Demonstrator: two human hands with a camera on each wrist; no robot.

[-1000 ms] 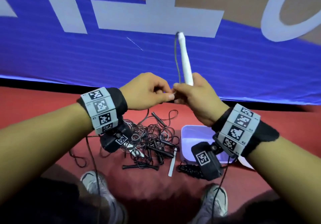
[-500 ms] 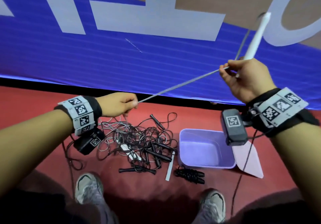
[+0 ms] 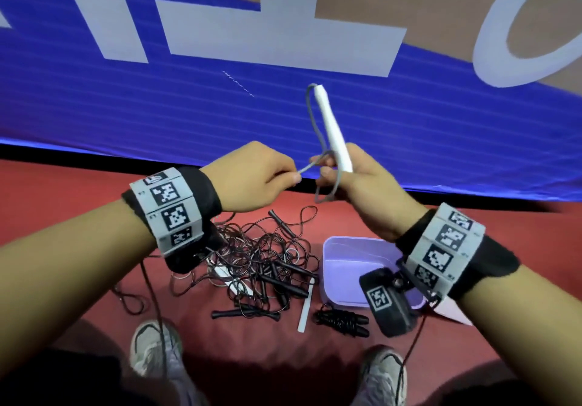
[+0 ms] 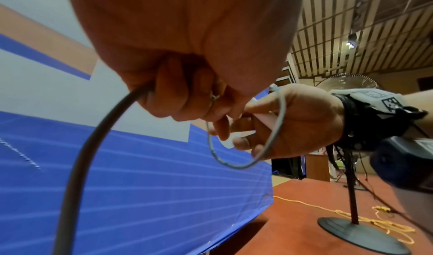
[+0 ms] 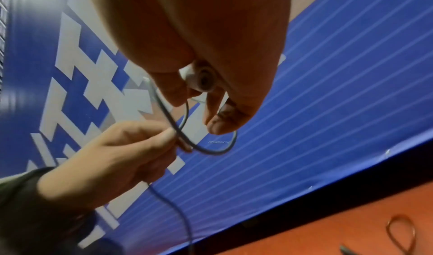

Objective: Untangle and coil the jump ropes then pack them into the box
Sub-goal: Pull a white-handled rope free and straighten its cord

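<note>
- Right hand (image 3: 362, 191) grips the white plastic jump-rope handle (image 3: 332, 128), which points up and away; a small loop of thin grey rope (image 3: 315, 115) hangs round its fingers.
- Left hand (image 3: 252, 175) pinches the same grey rope between thumb and fingertips, just beside the right hand.
- Tangled pile of black and grey jump ropes (image 3: 258, 257) lies on the red floor (image 3: 78, 191) between the forearms, beside the open lilac plastic box (image 3: 346, 245); one coiled black rope (image 3: 341, 320) lies on the floor in front of it. Little seems packed yet.
- Risk, as I judge it: the grey rope trails down toward the pile, so pulling for the next loop could drag the tangle up or tighten a knot; a loose loop could slip off the fingers.
- Left wrist view shows the rope leaving the left fist and the loop circling the right hand's fingers; right wrist view shows the handle's hollow butt end (image 5: 203, 79). Only the head view shows the pile and box.
</note>
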